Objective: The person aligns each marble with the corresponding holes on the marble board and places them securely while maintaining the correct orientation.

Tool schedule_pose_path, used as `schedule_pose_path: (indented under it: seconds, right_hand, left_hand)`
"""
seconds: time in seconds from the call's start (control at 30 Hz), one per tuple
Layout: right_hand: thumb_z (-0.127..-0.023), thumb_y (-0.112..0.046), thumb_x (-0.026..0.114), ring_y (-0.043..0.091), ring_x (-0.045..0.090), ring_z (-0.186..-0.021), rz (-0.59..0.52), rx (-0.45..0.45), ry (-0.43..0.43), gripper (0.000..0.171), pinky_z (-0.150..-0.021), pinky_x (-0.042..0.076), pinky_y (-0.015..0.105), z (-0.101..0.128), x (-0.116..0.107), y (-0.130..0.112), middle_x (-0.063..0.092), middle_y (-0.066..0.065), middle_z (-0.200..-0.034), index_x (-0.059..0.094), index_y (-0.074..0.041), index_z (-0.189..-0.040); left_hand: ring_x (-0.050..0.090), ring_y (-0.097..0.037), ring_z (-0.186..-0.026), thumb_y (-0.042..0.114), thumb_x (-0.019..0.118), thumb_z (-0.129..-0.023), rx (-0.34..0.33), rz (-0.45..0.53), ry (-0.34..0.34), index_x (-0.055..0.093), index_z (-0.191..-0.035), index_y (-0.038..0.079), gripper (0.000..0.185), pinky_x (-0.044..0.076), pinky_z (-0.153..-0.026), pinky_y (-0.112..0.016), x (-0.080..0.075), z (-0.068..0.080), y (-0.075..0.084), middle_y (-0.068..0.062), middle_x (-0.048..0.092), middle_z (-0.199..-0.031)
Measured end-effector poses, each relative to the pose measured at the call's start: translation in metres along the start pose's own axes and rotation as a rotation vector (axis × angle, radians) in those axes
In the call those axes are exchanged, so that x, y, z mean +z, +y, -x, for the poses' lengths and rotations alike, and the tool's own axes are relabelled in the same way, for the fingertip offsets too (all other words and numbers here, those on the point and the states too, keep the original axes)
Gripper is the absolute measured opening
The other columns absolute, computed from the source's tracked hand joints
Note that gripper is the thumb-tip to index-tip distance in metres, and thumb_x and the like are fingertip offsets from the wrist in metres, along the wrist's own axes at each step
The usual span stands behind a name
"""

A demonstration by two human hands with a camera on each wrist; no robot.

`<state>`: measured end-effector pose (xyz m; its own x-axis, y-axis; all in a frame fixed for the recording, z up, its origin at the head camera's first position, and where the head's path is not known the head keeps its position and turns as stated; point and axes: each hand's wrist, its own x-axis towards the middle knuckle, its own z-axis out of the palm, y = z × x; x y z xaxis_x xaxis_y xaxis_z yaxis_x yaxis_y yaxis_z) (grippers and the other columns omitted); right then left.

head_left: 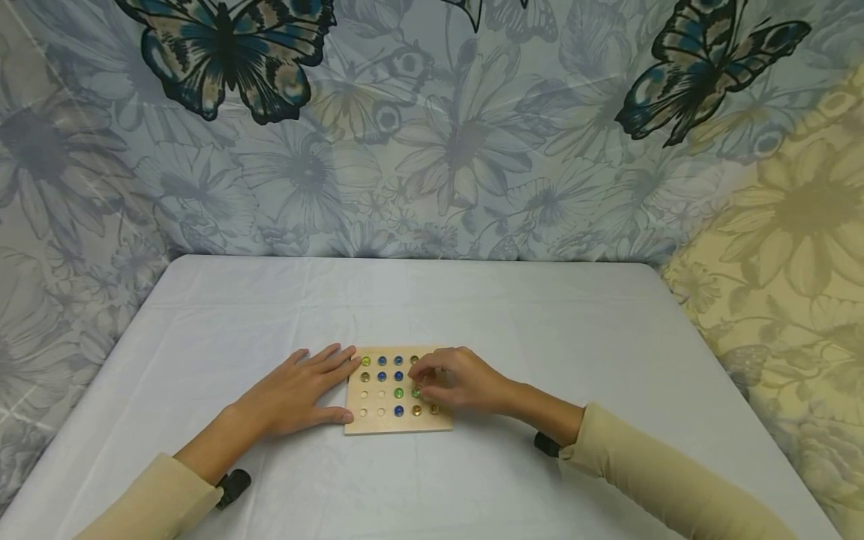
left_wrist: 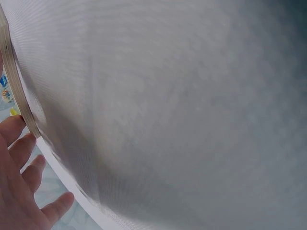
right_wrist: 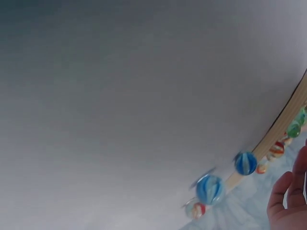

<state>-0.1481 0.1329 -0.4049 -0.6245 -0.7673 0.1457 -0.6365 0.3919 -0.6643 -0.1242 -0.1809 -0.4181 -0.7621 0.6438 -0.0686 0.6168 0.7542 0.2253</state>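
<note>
Marble board (head_left: 378, 424) steadied by left hand (head_left: 297, 394), right hand (head_left: 459, 381) pinching

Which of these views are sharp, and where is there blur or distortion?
Head view: evenly lit and sharp, soft shadows under the left hand and right hand at the wooden board. Left wrist view: tablecloth fills it, blurred and bowed. Right wrist view: same blur, marbles soft.

Home-like corner — butterfly-print curtain (head_left: 432, 127), clothed table (head_left: 432, 300).
</note>
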Motion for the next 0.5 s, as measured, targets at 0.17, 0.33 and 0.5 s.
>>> schedule_pose_path:
  seconds: [0.17,0.33,0.5]
  right_hand:
    - [-0.089,-0.01,0.075,0.006,0.064,-0.093,0.017,-0.001,-0.013,0.025,-0.083,0.053,0.024,-0.007,0.007,-0.006,0.072,-0.003,-0.102,0.072,-0.006,-0.114]
    - [-0.089,-0.01,0.076,0.007,0.065,-0.09,-0.006,-0.028,-0.028,0.026,-0.08,0.055,0.023,-0.014,0.012,-0.011,0.072,0.0,-0.102,0.071,-0.005,-0.114]
    - [-0.09,-0.012,0.076,0.008,0.064,-0.092,0.026,-0.042,-0.054,0.025,-0.082,0.052,0.022,-0.02,0.018,-0.015,0.072,-0.003,-0.104,0.072,-0.007,-0.114]
  left_hand:
    - [0.03,-0.032,-0.147,0.072,0.047,-0.092,0.016,-0.008,0.016,0.037,-0.156,0.016,0.086,0.03,-0.11,-0.063,0.001,0.0,0.0,-0.005,0.032,-0.161]
    - [0.031,-0.033,-0.146,0.071,0.047,-0.092,0.021,-0.007,0.021,0.038,-0.155,0.015,0.085,0.03,-0.109,-0.063,0.0,0.0,0.0,-0.005,0.032,-0.161]
    - [0.03,-0.033,-0.146,0.07,0.048,-0.093,0.026,-0.003,0.024,0.038,-0.155,0.015,0.084,0.03,-0.109,-0.063,0.0,0.0,-0.001,-0.006,0.032,-0.161]
